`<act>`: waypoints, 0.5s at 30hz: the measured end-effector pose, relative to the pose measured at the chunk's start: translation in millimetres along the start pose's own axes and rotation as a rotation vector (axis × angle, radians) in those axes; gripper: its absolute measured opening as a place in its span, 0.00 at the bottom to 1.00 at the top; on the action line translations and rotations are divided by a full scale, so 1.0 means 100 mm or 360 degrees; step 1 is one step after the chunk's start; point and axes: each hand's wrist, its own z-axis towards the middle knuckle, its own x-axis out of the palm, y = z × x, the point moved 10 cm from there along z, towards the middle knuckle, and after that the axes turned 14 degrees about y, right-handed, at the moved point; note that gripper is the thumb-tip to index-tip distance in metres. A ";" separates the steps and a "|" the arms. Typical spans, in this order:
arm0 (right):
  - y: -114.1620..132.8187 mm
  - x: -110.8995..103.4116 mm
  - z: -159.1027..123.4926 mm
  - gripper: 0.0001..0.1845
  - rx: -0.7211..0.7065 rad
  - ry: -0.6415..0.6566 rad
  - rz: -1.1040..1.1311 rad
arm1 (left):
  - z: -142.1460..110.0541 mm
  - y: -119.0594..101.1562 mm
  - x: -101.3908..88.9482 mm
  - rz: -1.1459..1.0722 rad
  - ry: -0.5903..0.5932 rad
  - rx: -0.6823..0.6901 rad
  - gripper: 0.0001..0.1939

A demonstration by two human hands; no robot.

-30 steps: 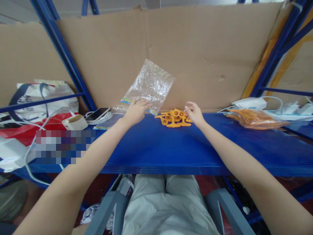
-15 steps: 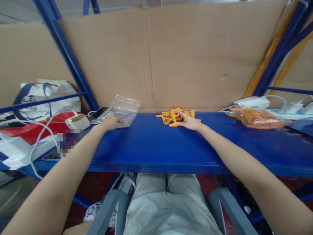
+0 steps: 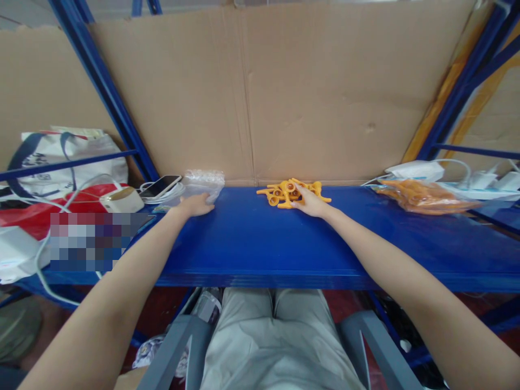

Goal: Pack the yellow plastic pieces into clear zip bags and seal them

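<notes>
A clear plastic bag (image 3: 203, 181) lies on the blue shelf (image 3: 260, 244) at the back left. My left hand (image 3: 197, 205) rests on its near edge with fingers curled onto it. A small pile of orange plastic parts (image 3: 284, 193) sits at the back middle of the shelf, against the cardboard wall. My right hand (image 3: 311, 202) lies on the pile's right side, fingers stretched over the parts.
A phone (image 3: 160, 186) and white cables lie left of the bag. A bag full of orange parts (image 3: 422, 196) and white chargers (image 3: 414, 170) sit at the right. A tote bag (image 3: 60, 162) and a white box (image 3: 122, 200) are at far left. Cardboard (image 3: 304, 92) backs the shelf.
My left hand has brought the clear bag down from upright against the cardboard and left onto the shelf beside the phone. My right hand has settled onto the orange pile.
</notes>
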 end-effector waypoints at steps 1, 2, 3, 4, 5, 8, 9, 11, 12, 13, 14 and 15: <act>-0.01 0.00 0.00 0.42 0.0028 -0.0002 -0.0016 | 0.00 0.03 0.10 0.0073 0.0211 -0.0164 0.23; -0.02 0.01 0.00 0.42 0.0059 -0.0005 -0.0029 | 0.00 -0.01 0.13 0.0140 0.0303 -0.0184 0.24; -0.03 0.00 -0.01 0.43 0.0090 -0.0009 -0.0041 | -0.01 -0.04 0.16 0.0181 0.0400 -0.0199 0.24; -0.03 0.00 -0.01 0.43 0.0120 -0.0012 -0.0055 | -0.01 -0.09 0.18 0.0216 0.0462 -0.0182 0.25; -0.03 0.00 -0.02 0.43 0.0148 -0.0013 -0.0072 | 0.00 -0.12 0.19 0.0245 0.0508 -0.0161 0.26; -0.02 -0.02 -0.05 0.42 0.0240 -0.0021 -0.0155 | 0.03 -0.11 0.21 0.0290 0.0594 -0.0217 0.26; -0.01 -0.04 -0.06 0.41 0.0266 -0.0038 -0.0191 | 0.05 -0.10 0.20 0.0294 0.0592 -0.0256 0.25; 0.03 -0.08 -0.08 0.37 0.0282 -0.0100 -0.0266 | 0.09 -0.13 0.17 0.0274 0.0534 -0.0273 0.25; 0.06 -0.10 -0.09 0.35 0.0280 -0.0138 -0.0301 | 0.12 -0.20 0.14 0.0255 0.0486 -0.0236 0.25; 0.08 -0.13 -0.10 0.33 0.0283 -0.0172 -0.0332 | 0.14 -0.29 0.12 0.0228 0.0435 -0.0172 0.26; 0.09 -0.14 -0.11 0.30 0.0294 -0.0197 -0.0360 | 0.16 -0.42 0.09 0.0197 0.0372 -0.0085 0.26; 0.10 -0.16 -0.12 0.28 0.0311 -0.0211 -0.0384 | 0.18 -0.54 0.07 0.0165 0.0332 -0.0010 0.27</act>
